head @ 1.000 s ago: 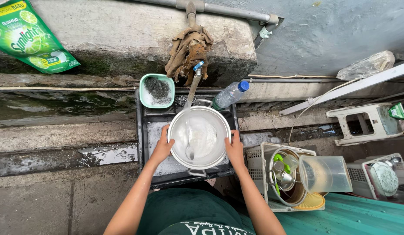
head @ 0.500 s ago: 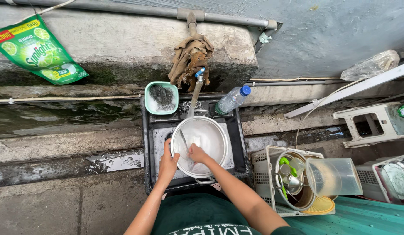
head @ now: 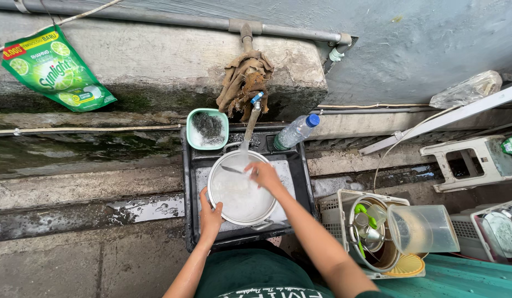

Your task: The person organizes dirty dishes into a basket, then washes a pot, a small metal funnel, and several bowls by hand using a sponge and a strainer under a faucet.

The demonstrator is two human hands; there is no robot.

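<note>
A round metal pot (head: 239, 190) full of milky water sits in a black plastic tray (head: 192, 165) under a running tap (head: 255, 105). My left hand (head: 210, 214) grips the pot's near-left rim. My right hand (head: 265, 174) reaches into the pot at its right side, fingers in or just over the water. A metal utensil (head: 231, 169) lies across the pot's far edge.
A small green tub with a dark scrubber (head: 207, 128) and a clear plastic bottle with a blue cap (head: 295, 131) stand behind the tray. A white crate of washed dishes and a clear jug (head: 421, 229) sit at right. A green soap pouch (head: 54, 69) hangs on the wall.
My right hand left the pot's right rim and moved inside the pot. The left hand shifted down to the near-left rim. The view has tilted slightly.
</note>
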